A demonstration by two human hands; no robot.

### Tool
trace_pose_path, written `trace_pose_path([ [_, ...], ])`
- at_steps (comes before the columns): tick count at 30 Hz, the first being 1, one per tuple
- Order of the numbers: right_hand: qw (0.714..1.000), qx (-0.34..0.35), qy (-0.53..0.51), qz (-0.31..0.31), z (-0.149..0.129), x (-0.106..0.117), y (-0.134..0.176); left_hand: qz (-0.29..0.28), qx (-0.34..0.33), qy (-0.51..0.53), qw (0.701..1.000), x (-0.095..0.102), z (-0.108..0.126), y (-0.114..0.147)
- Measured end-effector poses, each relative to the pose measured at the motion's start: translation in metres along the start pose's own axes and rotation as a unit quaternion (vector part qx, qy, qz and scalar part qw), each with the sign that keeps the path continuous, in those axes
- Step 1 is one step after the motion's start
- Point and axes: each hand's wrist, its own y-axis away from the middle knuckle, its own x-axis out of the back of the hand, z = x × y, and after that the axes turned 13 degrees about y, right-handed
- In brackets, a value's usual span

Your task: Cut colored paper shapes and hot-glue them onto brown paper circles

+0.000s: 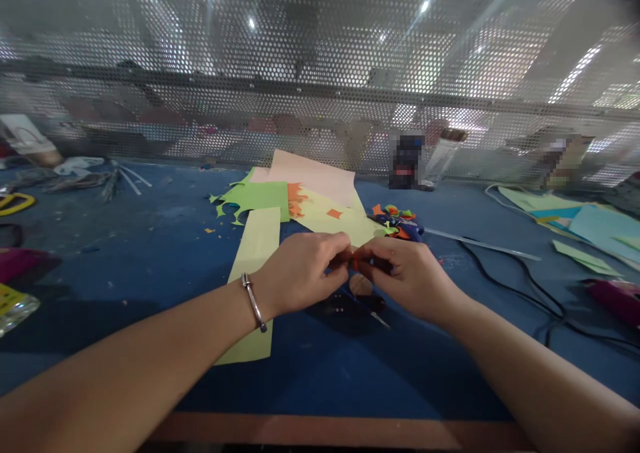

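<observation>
My left hand (313,269), with a silver bangle at its wrist, is closed in a pinch at the middle of the blue table. Facing it, my right hand (407,276) is pinched too, and the fingertips of both meet around a small orange-red piece (355,260), mostly hidden by the fingers. It looks like paper, but its shape does not show. Just below the fingertips is a round beige disc (361,285). Under the hands a thin tool with a pale metal tip (380,319) lies on the table. A pale yellow paper strip (260,246) runs beneath my left wrist.
Cut green paper (265,196), orange scraps and a pink sheet (313,173) lie ahead. Beyond my right hand sits a pile of coloured cut pieces (400,223) beside a clear stick (480,243). A black cable (510,293) crosses the right side. Perforated metal (300,53) closes off the back.
</observation>
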Motion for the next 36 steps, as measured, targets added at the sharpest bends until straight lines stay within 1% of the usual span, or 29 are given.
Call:
trace_pose_path([
  [3,1.0,-0.008,0.001,-0.021,0.0,0.0,0.0,-0.005,-0.004,-0.003,1.0,0.0,0.001,0.001],
  [8,0.998,-0.019,0.009,-0.056,-0.001,0.0,0.0,-0.002,0.011,0.037,0.999,-0.004,-0.002,0.004],
  [13,0.996,-0.006,0.0,-0.088,-0.001,0.0,-0.001,-0.017,0.008,0.06,0.998,-0.002,-0.005,0.002],
  [16,0.996,0.0,-0.011,-0.093,-0.001,-0.001,-0.003,-0.022,0.014,0.084,0.996,0.002,-0.004,0.001],
  [20,0.996,-0.007,-0.018,-0.085,-0.004,0.001,-0.005,-0.021,0.049,0.104,0.993,0.005,0.0,0.0],
  [24,0.995,-0.006,-0.024,-0.095,-0.004,0.001,-0.005,-0.029,0.041,0.103,0.993,0.006,-0.001,0.0],
  [30,0.99,-0.012,-0.01,-0.137,0.0,-0.004,-0.005,-0.085,0.043,0.112,0.989,0.009,-0.004,0.001],
  [36,0.989,-0.025,-0.03,-0.14,0.002,-0.003,-0.006,-0.076,0.032,0.068,0.994,0.008,-0.003,-0.001],
])
